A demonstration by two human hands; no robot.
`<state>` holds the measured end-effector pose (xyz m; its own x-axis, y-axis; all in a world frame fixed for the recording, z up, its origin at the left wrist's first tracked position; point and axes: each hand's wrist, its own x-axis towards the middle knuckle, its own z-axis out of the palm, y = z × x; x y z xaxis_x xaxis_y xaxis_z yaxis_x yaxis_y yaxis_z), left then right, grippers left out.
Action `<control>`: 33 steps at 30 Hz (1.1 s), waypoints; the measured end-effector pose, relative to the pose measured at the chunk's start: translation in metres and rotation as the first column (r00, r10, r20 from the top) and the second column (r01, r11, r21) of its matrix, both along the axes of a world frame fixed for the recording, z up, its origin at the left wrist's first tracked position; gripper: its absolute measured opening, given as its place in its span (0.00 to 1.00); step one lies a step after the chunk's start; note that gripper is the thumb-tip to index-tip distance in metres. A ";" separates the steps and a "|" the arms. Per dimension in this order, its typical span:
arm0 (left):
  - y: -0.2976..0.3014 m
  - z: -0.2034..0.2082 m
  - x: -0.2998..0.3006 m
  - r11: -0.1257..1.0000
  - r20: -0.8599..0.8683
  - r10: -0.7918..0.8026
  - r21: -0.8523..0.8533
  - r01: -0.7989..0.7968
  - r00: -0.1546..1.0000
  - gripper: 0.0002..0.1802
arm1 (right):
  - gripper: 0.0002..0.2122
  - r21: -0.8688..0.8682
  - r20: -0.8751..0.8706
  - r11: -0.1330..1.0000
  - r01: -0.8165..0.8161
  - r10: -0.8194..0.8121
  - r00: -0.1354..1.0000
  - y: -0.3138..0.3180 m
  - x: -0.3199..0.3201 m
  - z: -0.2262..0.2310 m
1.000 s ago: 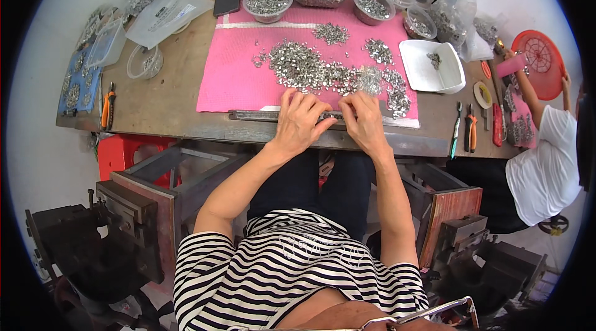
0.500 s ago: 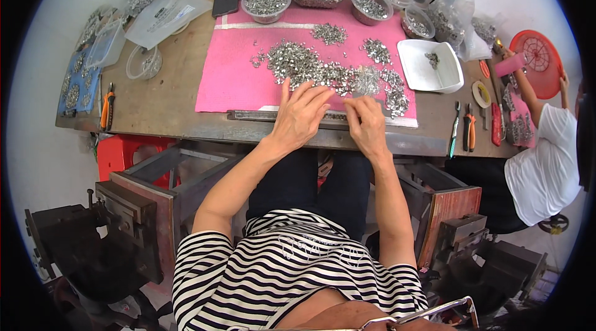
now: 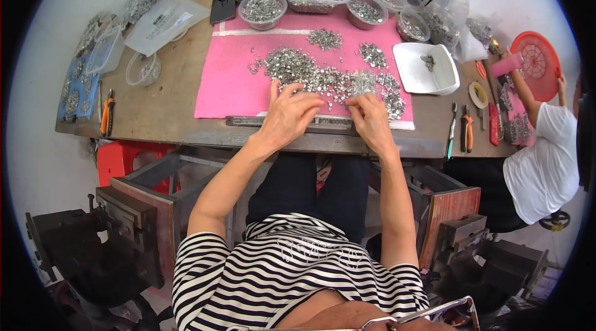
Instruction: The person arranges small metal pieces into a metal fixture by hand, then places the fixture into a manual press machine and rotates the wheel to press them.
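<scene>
Over the front of the pink mat, my left hand has its fingers bent and closed toward the thumb. Across a small gap, my right hand is closed in a pinch. Anything held at either set of fingertips is too small to make out. Between and below the hands lies a long, narrow metal bar with a slot, small pieces in a row along it; my left hand covers part of it. Beyond my fingers spreads a heap of small shiny metal pieces, with loose ones reaching to my right hand.
Tubs of metal pieces line the back. A white tray, pliers and a toothbrush lie at right; other pliers lie left. At far right a person in a white top holds a red basket.
My left hand has drawn back toward me and its fingers curl more. The gap between my hands is wider, showing loose pieces on the mat there. My right hand has shifted slightly.
</scene>
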<state>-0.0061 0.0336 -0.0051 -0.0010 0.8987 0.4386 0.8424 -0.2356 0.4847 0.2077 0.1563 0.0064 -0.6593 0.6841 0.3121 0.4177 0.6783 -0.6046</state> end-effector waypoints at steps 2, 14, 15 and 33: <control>0.005 0.001 0.000 0.999 0.090 0.029 0.020 -0.031 0.996 0.08 | 0.04 -0.011 0.026 1.000 -0.011 0.012 1.000 0.000 -0.003 -0.003; 0.041 -0.002 0.008 0.999 -0.127 0.039 0.035 -0.035 0.991 0.06 | 0.04 0.145 0.072 0.989 0.039 -0.050 0.996 -0.003 -0.017 -0.003; 0.042 -0.002 0.008 0.999 -0.134 0.038 0.039 -0.033 0.990 0.06 | 0.04 0.140 0.031 0.990 -0.004 -0.001 1.000 -0.007 -0.014 -0.002; 0.004 0.002 0.030 0.994 0.049 -0.035 0.110 0.030 0.998 0.06 | 0.02 0.119 -0.078 0.991 -0.059 0.069 0.995 -0.029 -0.002 0.005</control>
